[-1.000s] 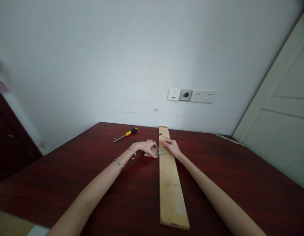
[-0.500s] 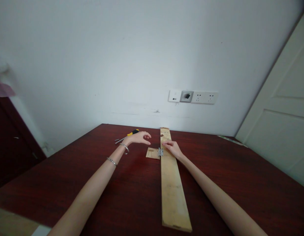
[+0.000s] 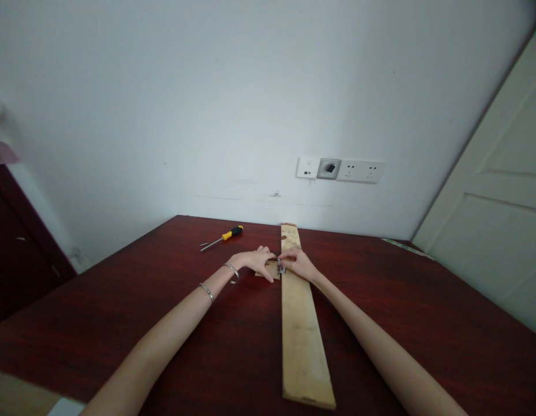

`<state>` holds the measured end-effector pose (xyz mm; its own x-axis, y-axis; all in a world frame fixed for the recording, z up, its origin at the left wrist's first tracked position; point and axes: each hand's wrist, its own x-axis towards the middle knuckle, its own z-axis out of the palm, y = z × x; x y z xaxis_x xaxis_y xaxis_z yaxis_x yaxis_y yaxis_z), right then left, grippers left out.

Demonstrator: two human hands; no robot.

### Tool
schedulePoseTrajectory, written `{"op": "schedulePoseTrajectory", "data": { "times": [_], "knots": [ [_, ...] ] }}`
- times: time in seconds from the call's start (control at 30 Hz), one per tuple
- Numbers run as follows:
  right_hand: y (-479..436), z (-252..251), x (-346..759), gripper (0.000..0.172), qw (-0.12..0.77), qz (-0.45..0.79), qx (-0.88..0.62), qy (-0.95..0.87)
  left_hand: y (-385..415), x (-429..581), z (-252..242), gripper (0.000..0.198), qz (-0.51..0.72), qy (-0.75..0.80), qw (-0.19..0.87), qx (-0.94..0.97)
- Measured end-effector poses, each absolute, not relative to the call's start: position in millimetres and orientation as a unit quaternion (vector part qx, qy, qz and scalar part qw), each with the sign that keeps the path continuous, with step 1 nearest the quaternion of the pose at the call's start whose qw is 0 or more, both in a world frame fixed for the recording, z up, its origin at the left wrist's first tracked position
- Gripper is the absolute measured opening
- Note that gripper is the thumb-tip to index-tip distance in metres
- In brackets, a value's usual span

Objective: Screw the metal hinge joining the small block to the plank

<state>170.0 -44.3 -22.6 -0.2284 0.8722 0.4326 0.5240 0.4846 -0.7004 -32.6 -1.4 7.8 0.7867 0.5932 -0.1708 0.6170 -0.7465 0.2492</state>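
A long pale wooden board (image 3: 303, 335) lies lengthwise on the dark red table (image 3: 207, 358). Against its left edge is a small wooden piece (image 3: 274, 270), with a metal hinge (image 3: 281, 266) across the joint. My left hand (image 3: 259, 262) rests over the small piece, thumb and fingers spread apart, and covers much of it. My right hand (image 3: 297, 263) is over the board at the hinge, its fingertips pinched together there. Whatever lies between those fingertips is too small to make out.
A yellow and black screwdriver (image 3: 231, 233) lies at the back left, a small metal bit (image 3: 203, 244) beside its shaft. Wall sockets (image 3: 358, 171) are above the table's back edge. A flat strip (image 3: 406, 248) lies at the back right.
My left hand has moved right and down from near the screwdriver onto the small wooden piece. My right hand has shifted slightly left, its fingertips now at the hinge.
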Motion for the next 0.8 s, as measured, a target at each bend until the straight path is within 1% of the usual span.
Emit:
{"op": "schedulePoseTrajectory", "data": {
  "times": [0.2, 0.57, 0.8],
  "knots": [
    [-45.4, -21.2, 170.1, 0.013, 0.404, 0.198, -0.458, -0.767, 3.6, -31.0, 3.8, 0.081, -0.037, 0.305, 0.143, 0.941],
    [-43.7, -23.6, 170.7, 0.012, 0.4, 0.202, -0.44, -0.778, -0.1, -32.2, 7.6, 0.08, -0.025, 0.306, 0.158, 0.938],
    [-43.8, -24.4, 169.7, 0.011, 0.399, 0.212, -0.432, -0.781, 0.3, -33.2, 8.6, 0.075, -0.019, 0.302, 0.147, 0.942]
  ]
}}
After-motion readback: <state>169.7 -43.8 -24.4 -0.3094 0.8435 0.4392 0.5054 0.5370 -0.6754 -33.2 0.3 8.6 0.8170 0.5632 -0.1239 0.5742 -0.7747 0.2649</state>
